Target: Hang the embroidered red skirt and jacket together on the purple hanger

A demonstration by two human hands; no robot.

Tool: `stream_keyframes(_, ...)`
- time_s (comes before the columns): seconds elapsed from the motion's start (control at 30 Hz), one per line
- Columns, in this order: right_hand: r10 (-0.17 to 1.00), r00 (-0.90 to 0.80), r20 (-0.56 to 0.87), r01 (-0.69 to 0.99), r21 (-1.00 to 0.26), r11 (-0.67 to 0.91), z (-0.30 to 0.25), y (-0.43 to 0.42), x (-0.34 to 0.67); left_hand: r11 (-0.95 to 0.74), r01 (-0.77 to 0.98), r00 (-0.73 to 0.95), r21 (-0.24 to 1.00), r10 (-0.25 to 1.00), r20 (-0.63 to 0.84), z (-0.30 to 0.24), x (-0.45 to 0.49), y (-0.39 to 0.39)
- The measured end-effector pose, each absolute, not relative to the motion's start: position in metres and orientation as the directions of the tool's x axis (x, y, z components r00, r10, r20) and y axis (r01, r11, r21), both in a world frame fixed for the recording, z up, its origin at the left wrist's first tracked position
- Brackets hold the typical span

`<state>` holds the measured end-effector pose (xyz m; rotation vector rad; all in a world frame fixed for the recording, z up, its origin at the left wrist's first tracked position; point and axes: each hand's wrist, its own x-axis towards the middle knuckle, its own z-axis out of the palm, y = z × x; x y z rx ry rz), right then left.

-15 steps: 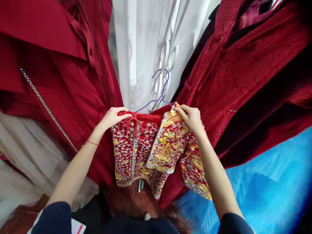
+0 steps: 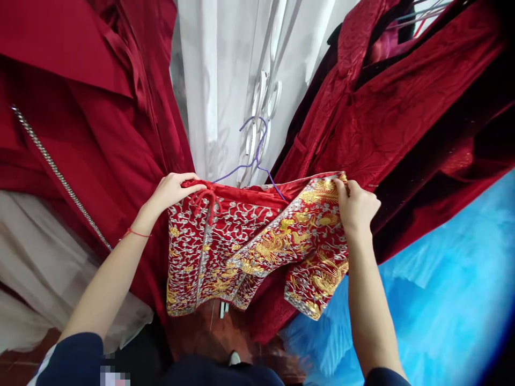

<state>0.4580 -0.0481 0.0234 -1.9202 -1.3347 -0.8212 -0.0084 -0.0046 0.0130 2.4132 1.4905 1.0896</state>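
Observation:
A red garment [image 2: 229, 230] with gold and silver embroidery is stretched between my hands at waist height. My left hand [image 2: 175, 190] pinches its top left corner, next to a red cord tied in a bow [image 2: 209, 199]. With fingers closed, my right hand [image 2: 358, 206] grips the upper right corner, where a gold-patterned panel overlaps the front. A purple hanger [image 2: 257, 155] rises from behind the garment's red top edge. Its lower part is hidden inside the cloth, and its hook appears to be near a white cabinet handle.
White cabinet doors [image 2: 221, 69] with curved handles [image 2: 274, 100] stand ahead. Dark red clothes [image 2: 100, 139] hang at left, with pale sheer fabric [image 2: 44, 246] below. A red patterned garment [image 2: 394, 112] hangs at right above bright blue fabric [image 2: 450, 289]. The floor [image 2: 217, 327] is reddish brown.
My right hand has moved to the right, pulling the gold-patterned panel out wider and flatter. My left hand keeps its hold on the garment. The view has shifted slightly.

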Motion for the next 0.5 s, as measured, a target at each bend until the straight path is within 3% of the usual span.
stream_keyframes(0.13,0.523,0.349,0.778,0.916,-0.163,-0.368,0.030,-0.065,0.466,-0.458,0.793,0.229,0.401,0.835,0.500,0.009,-0.003,-0.007)
stream_keyframes(0.33,0.562,0.361,0.745,0.912,-0.156,-0.379,0.031,-0.086,0.458,-0.421,0.815,0.186,0.397,0.840,0.509,0.002,0.001,-0.013)
stream_keyframes(0.5,0.525,0.472,0.708,0.838,-0.176,-0.517,0.023,-0.102,0.461,-0.394,0.841,0.160,0.371,0.836,0.524,0.003,0.003,-0.016)
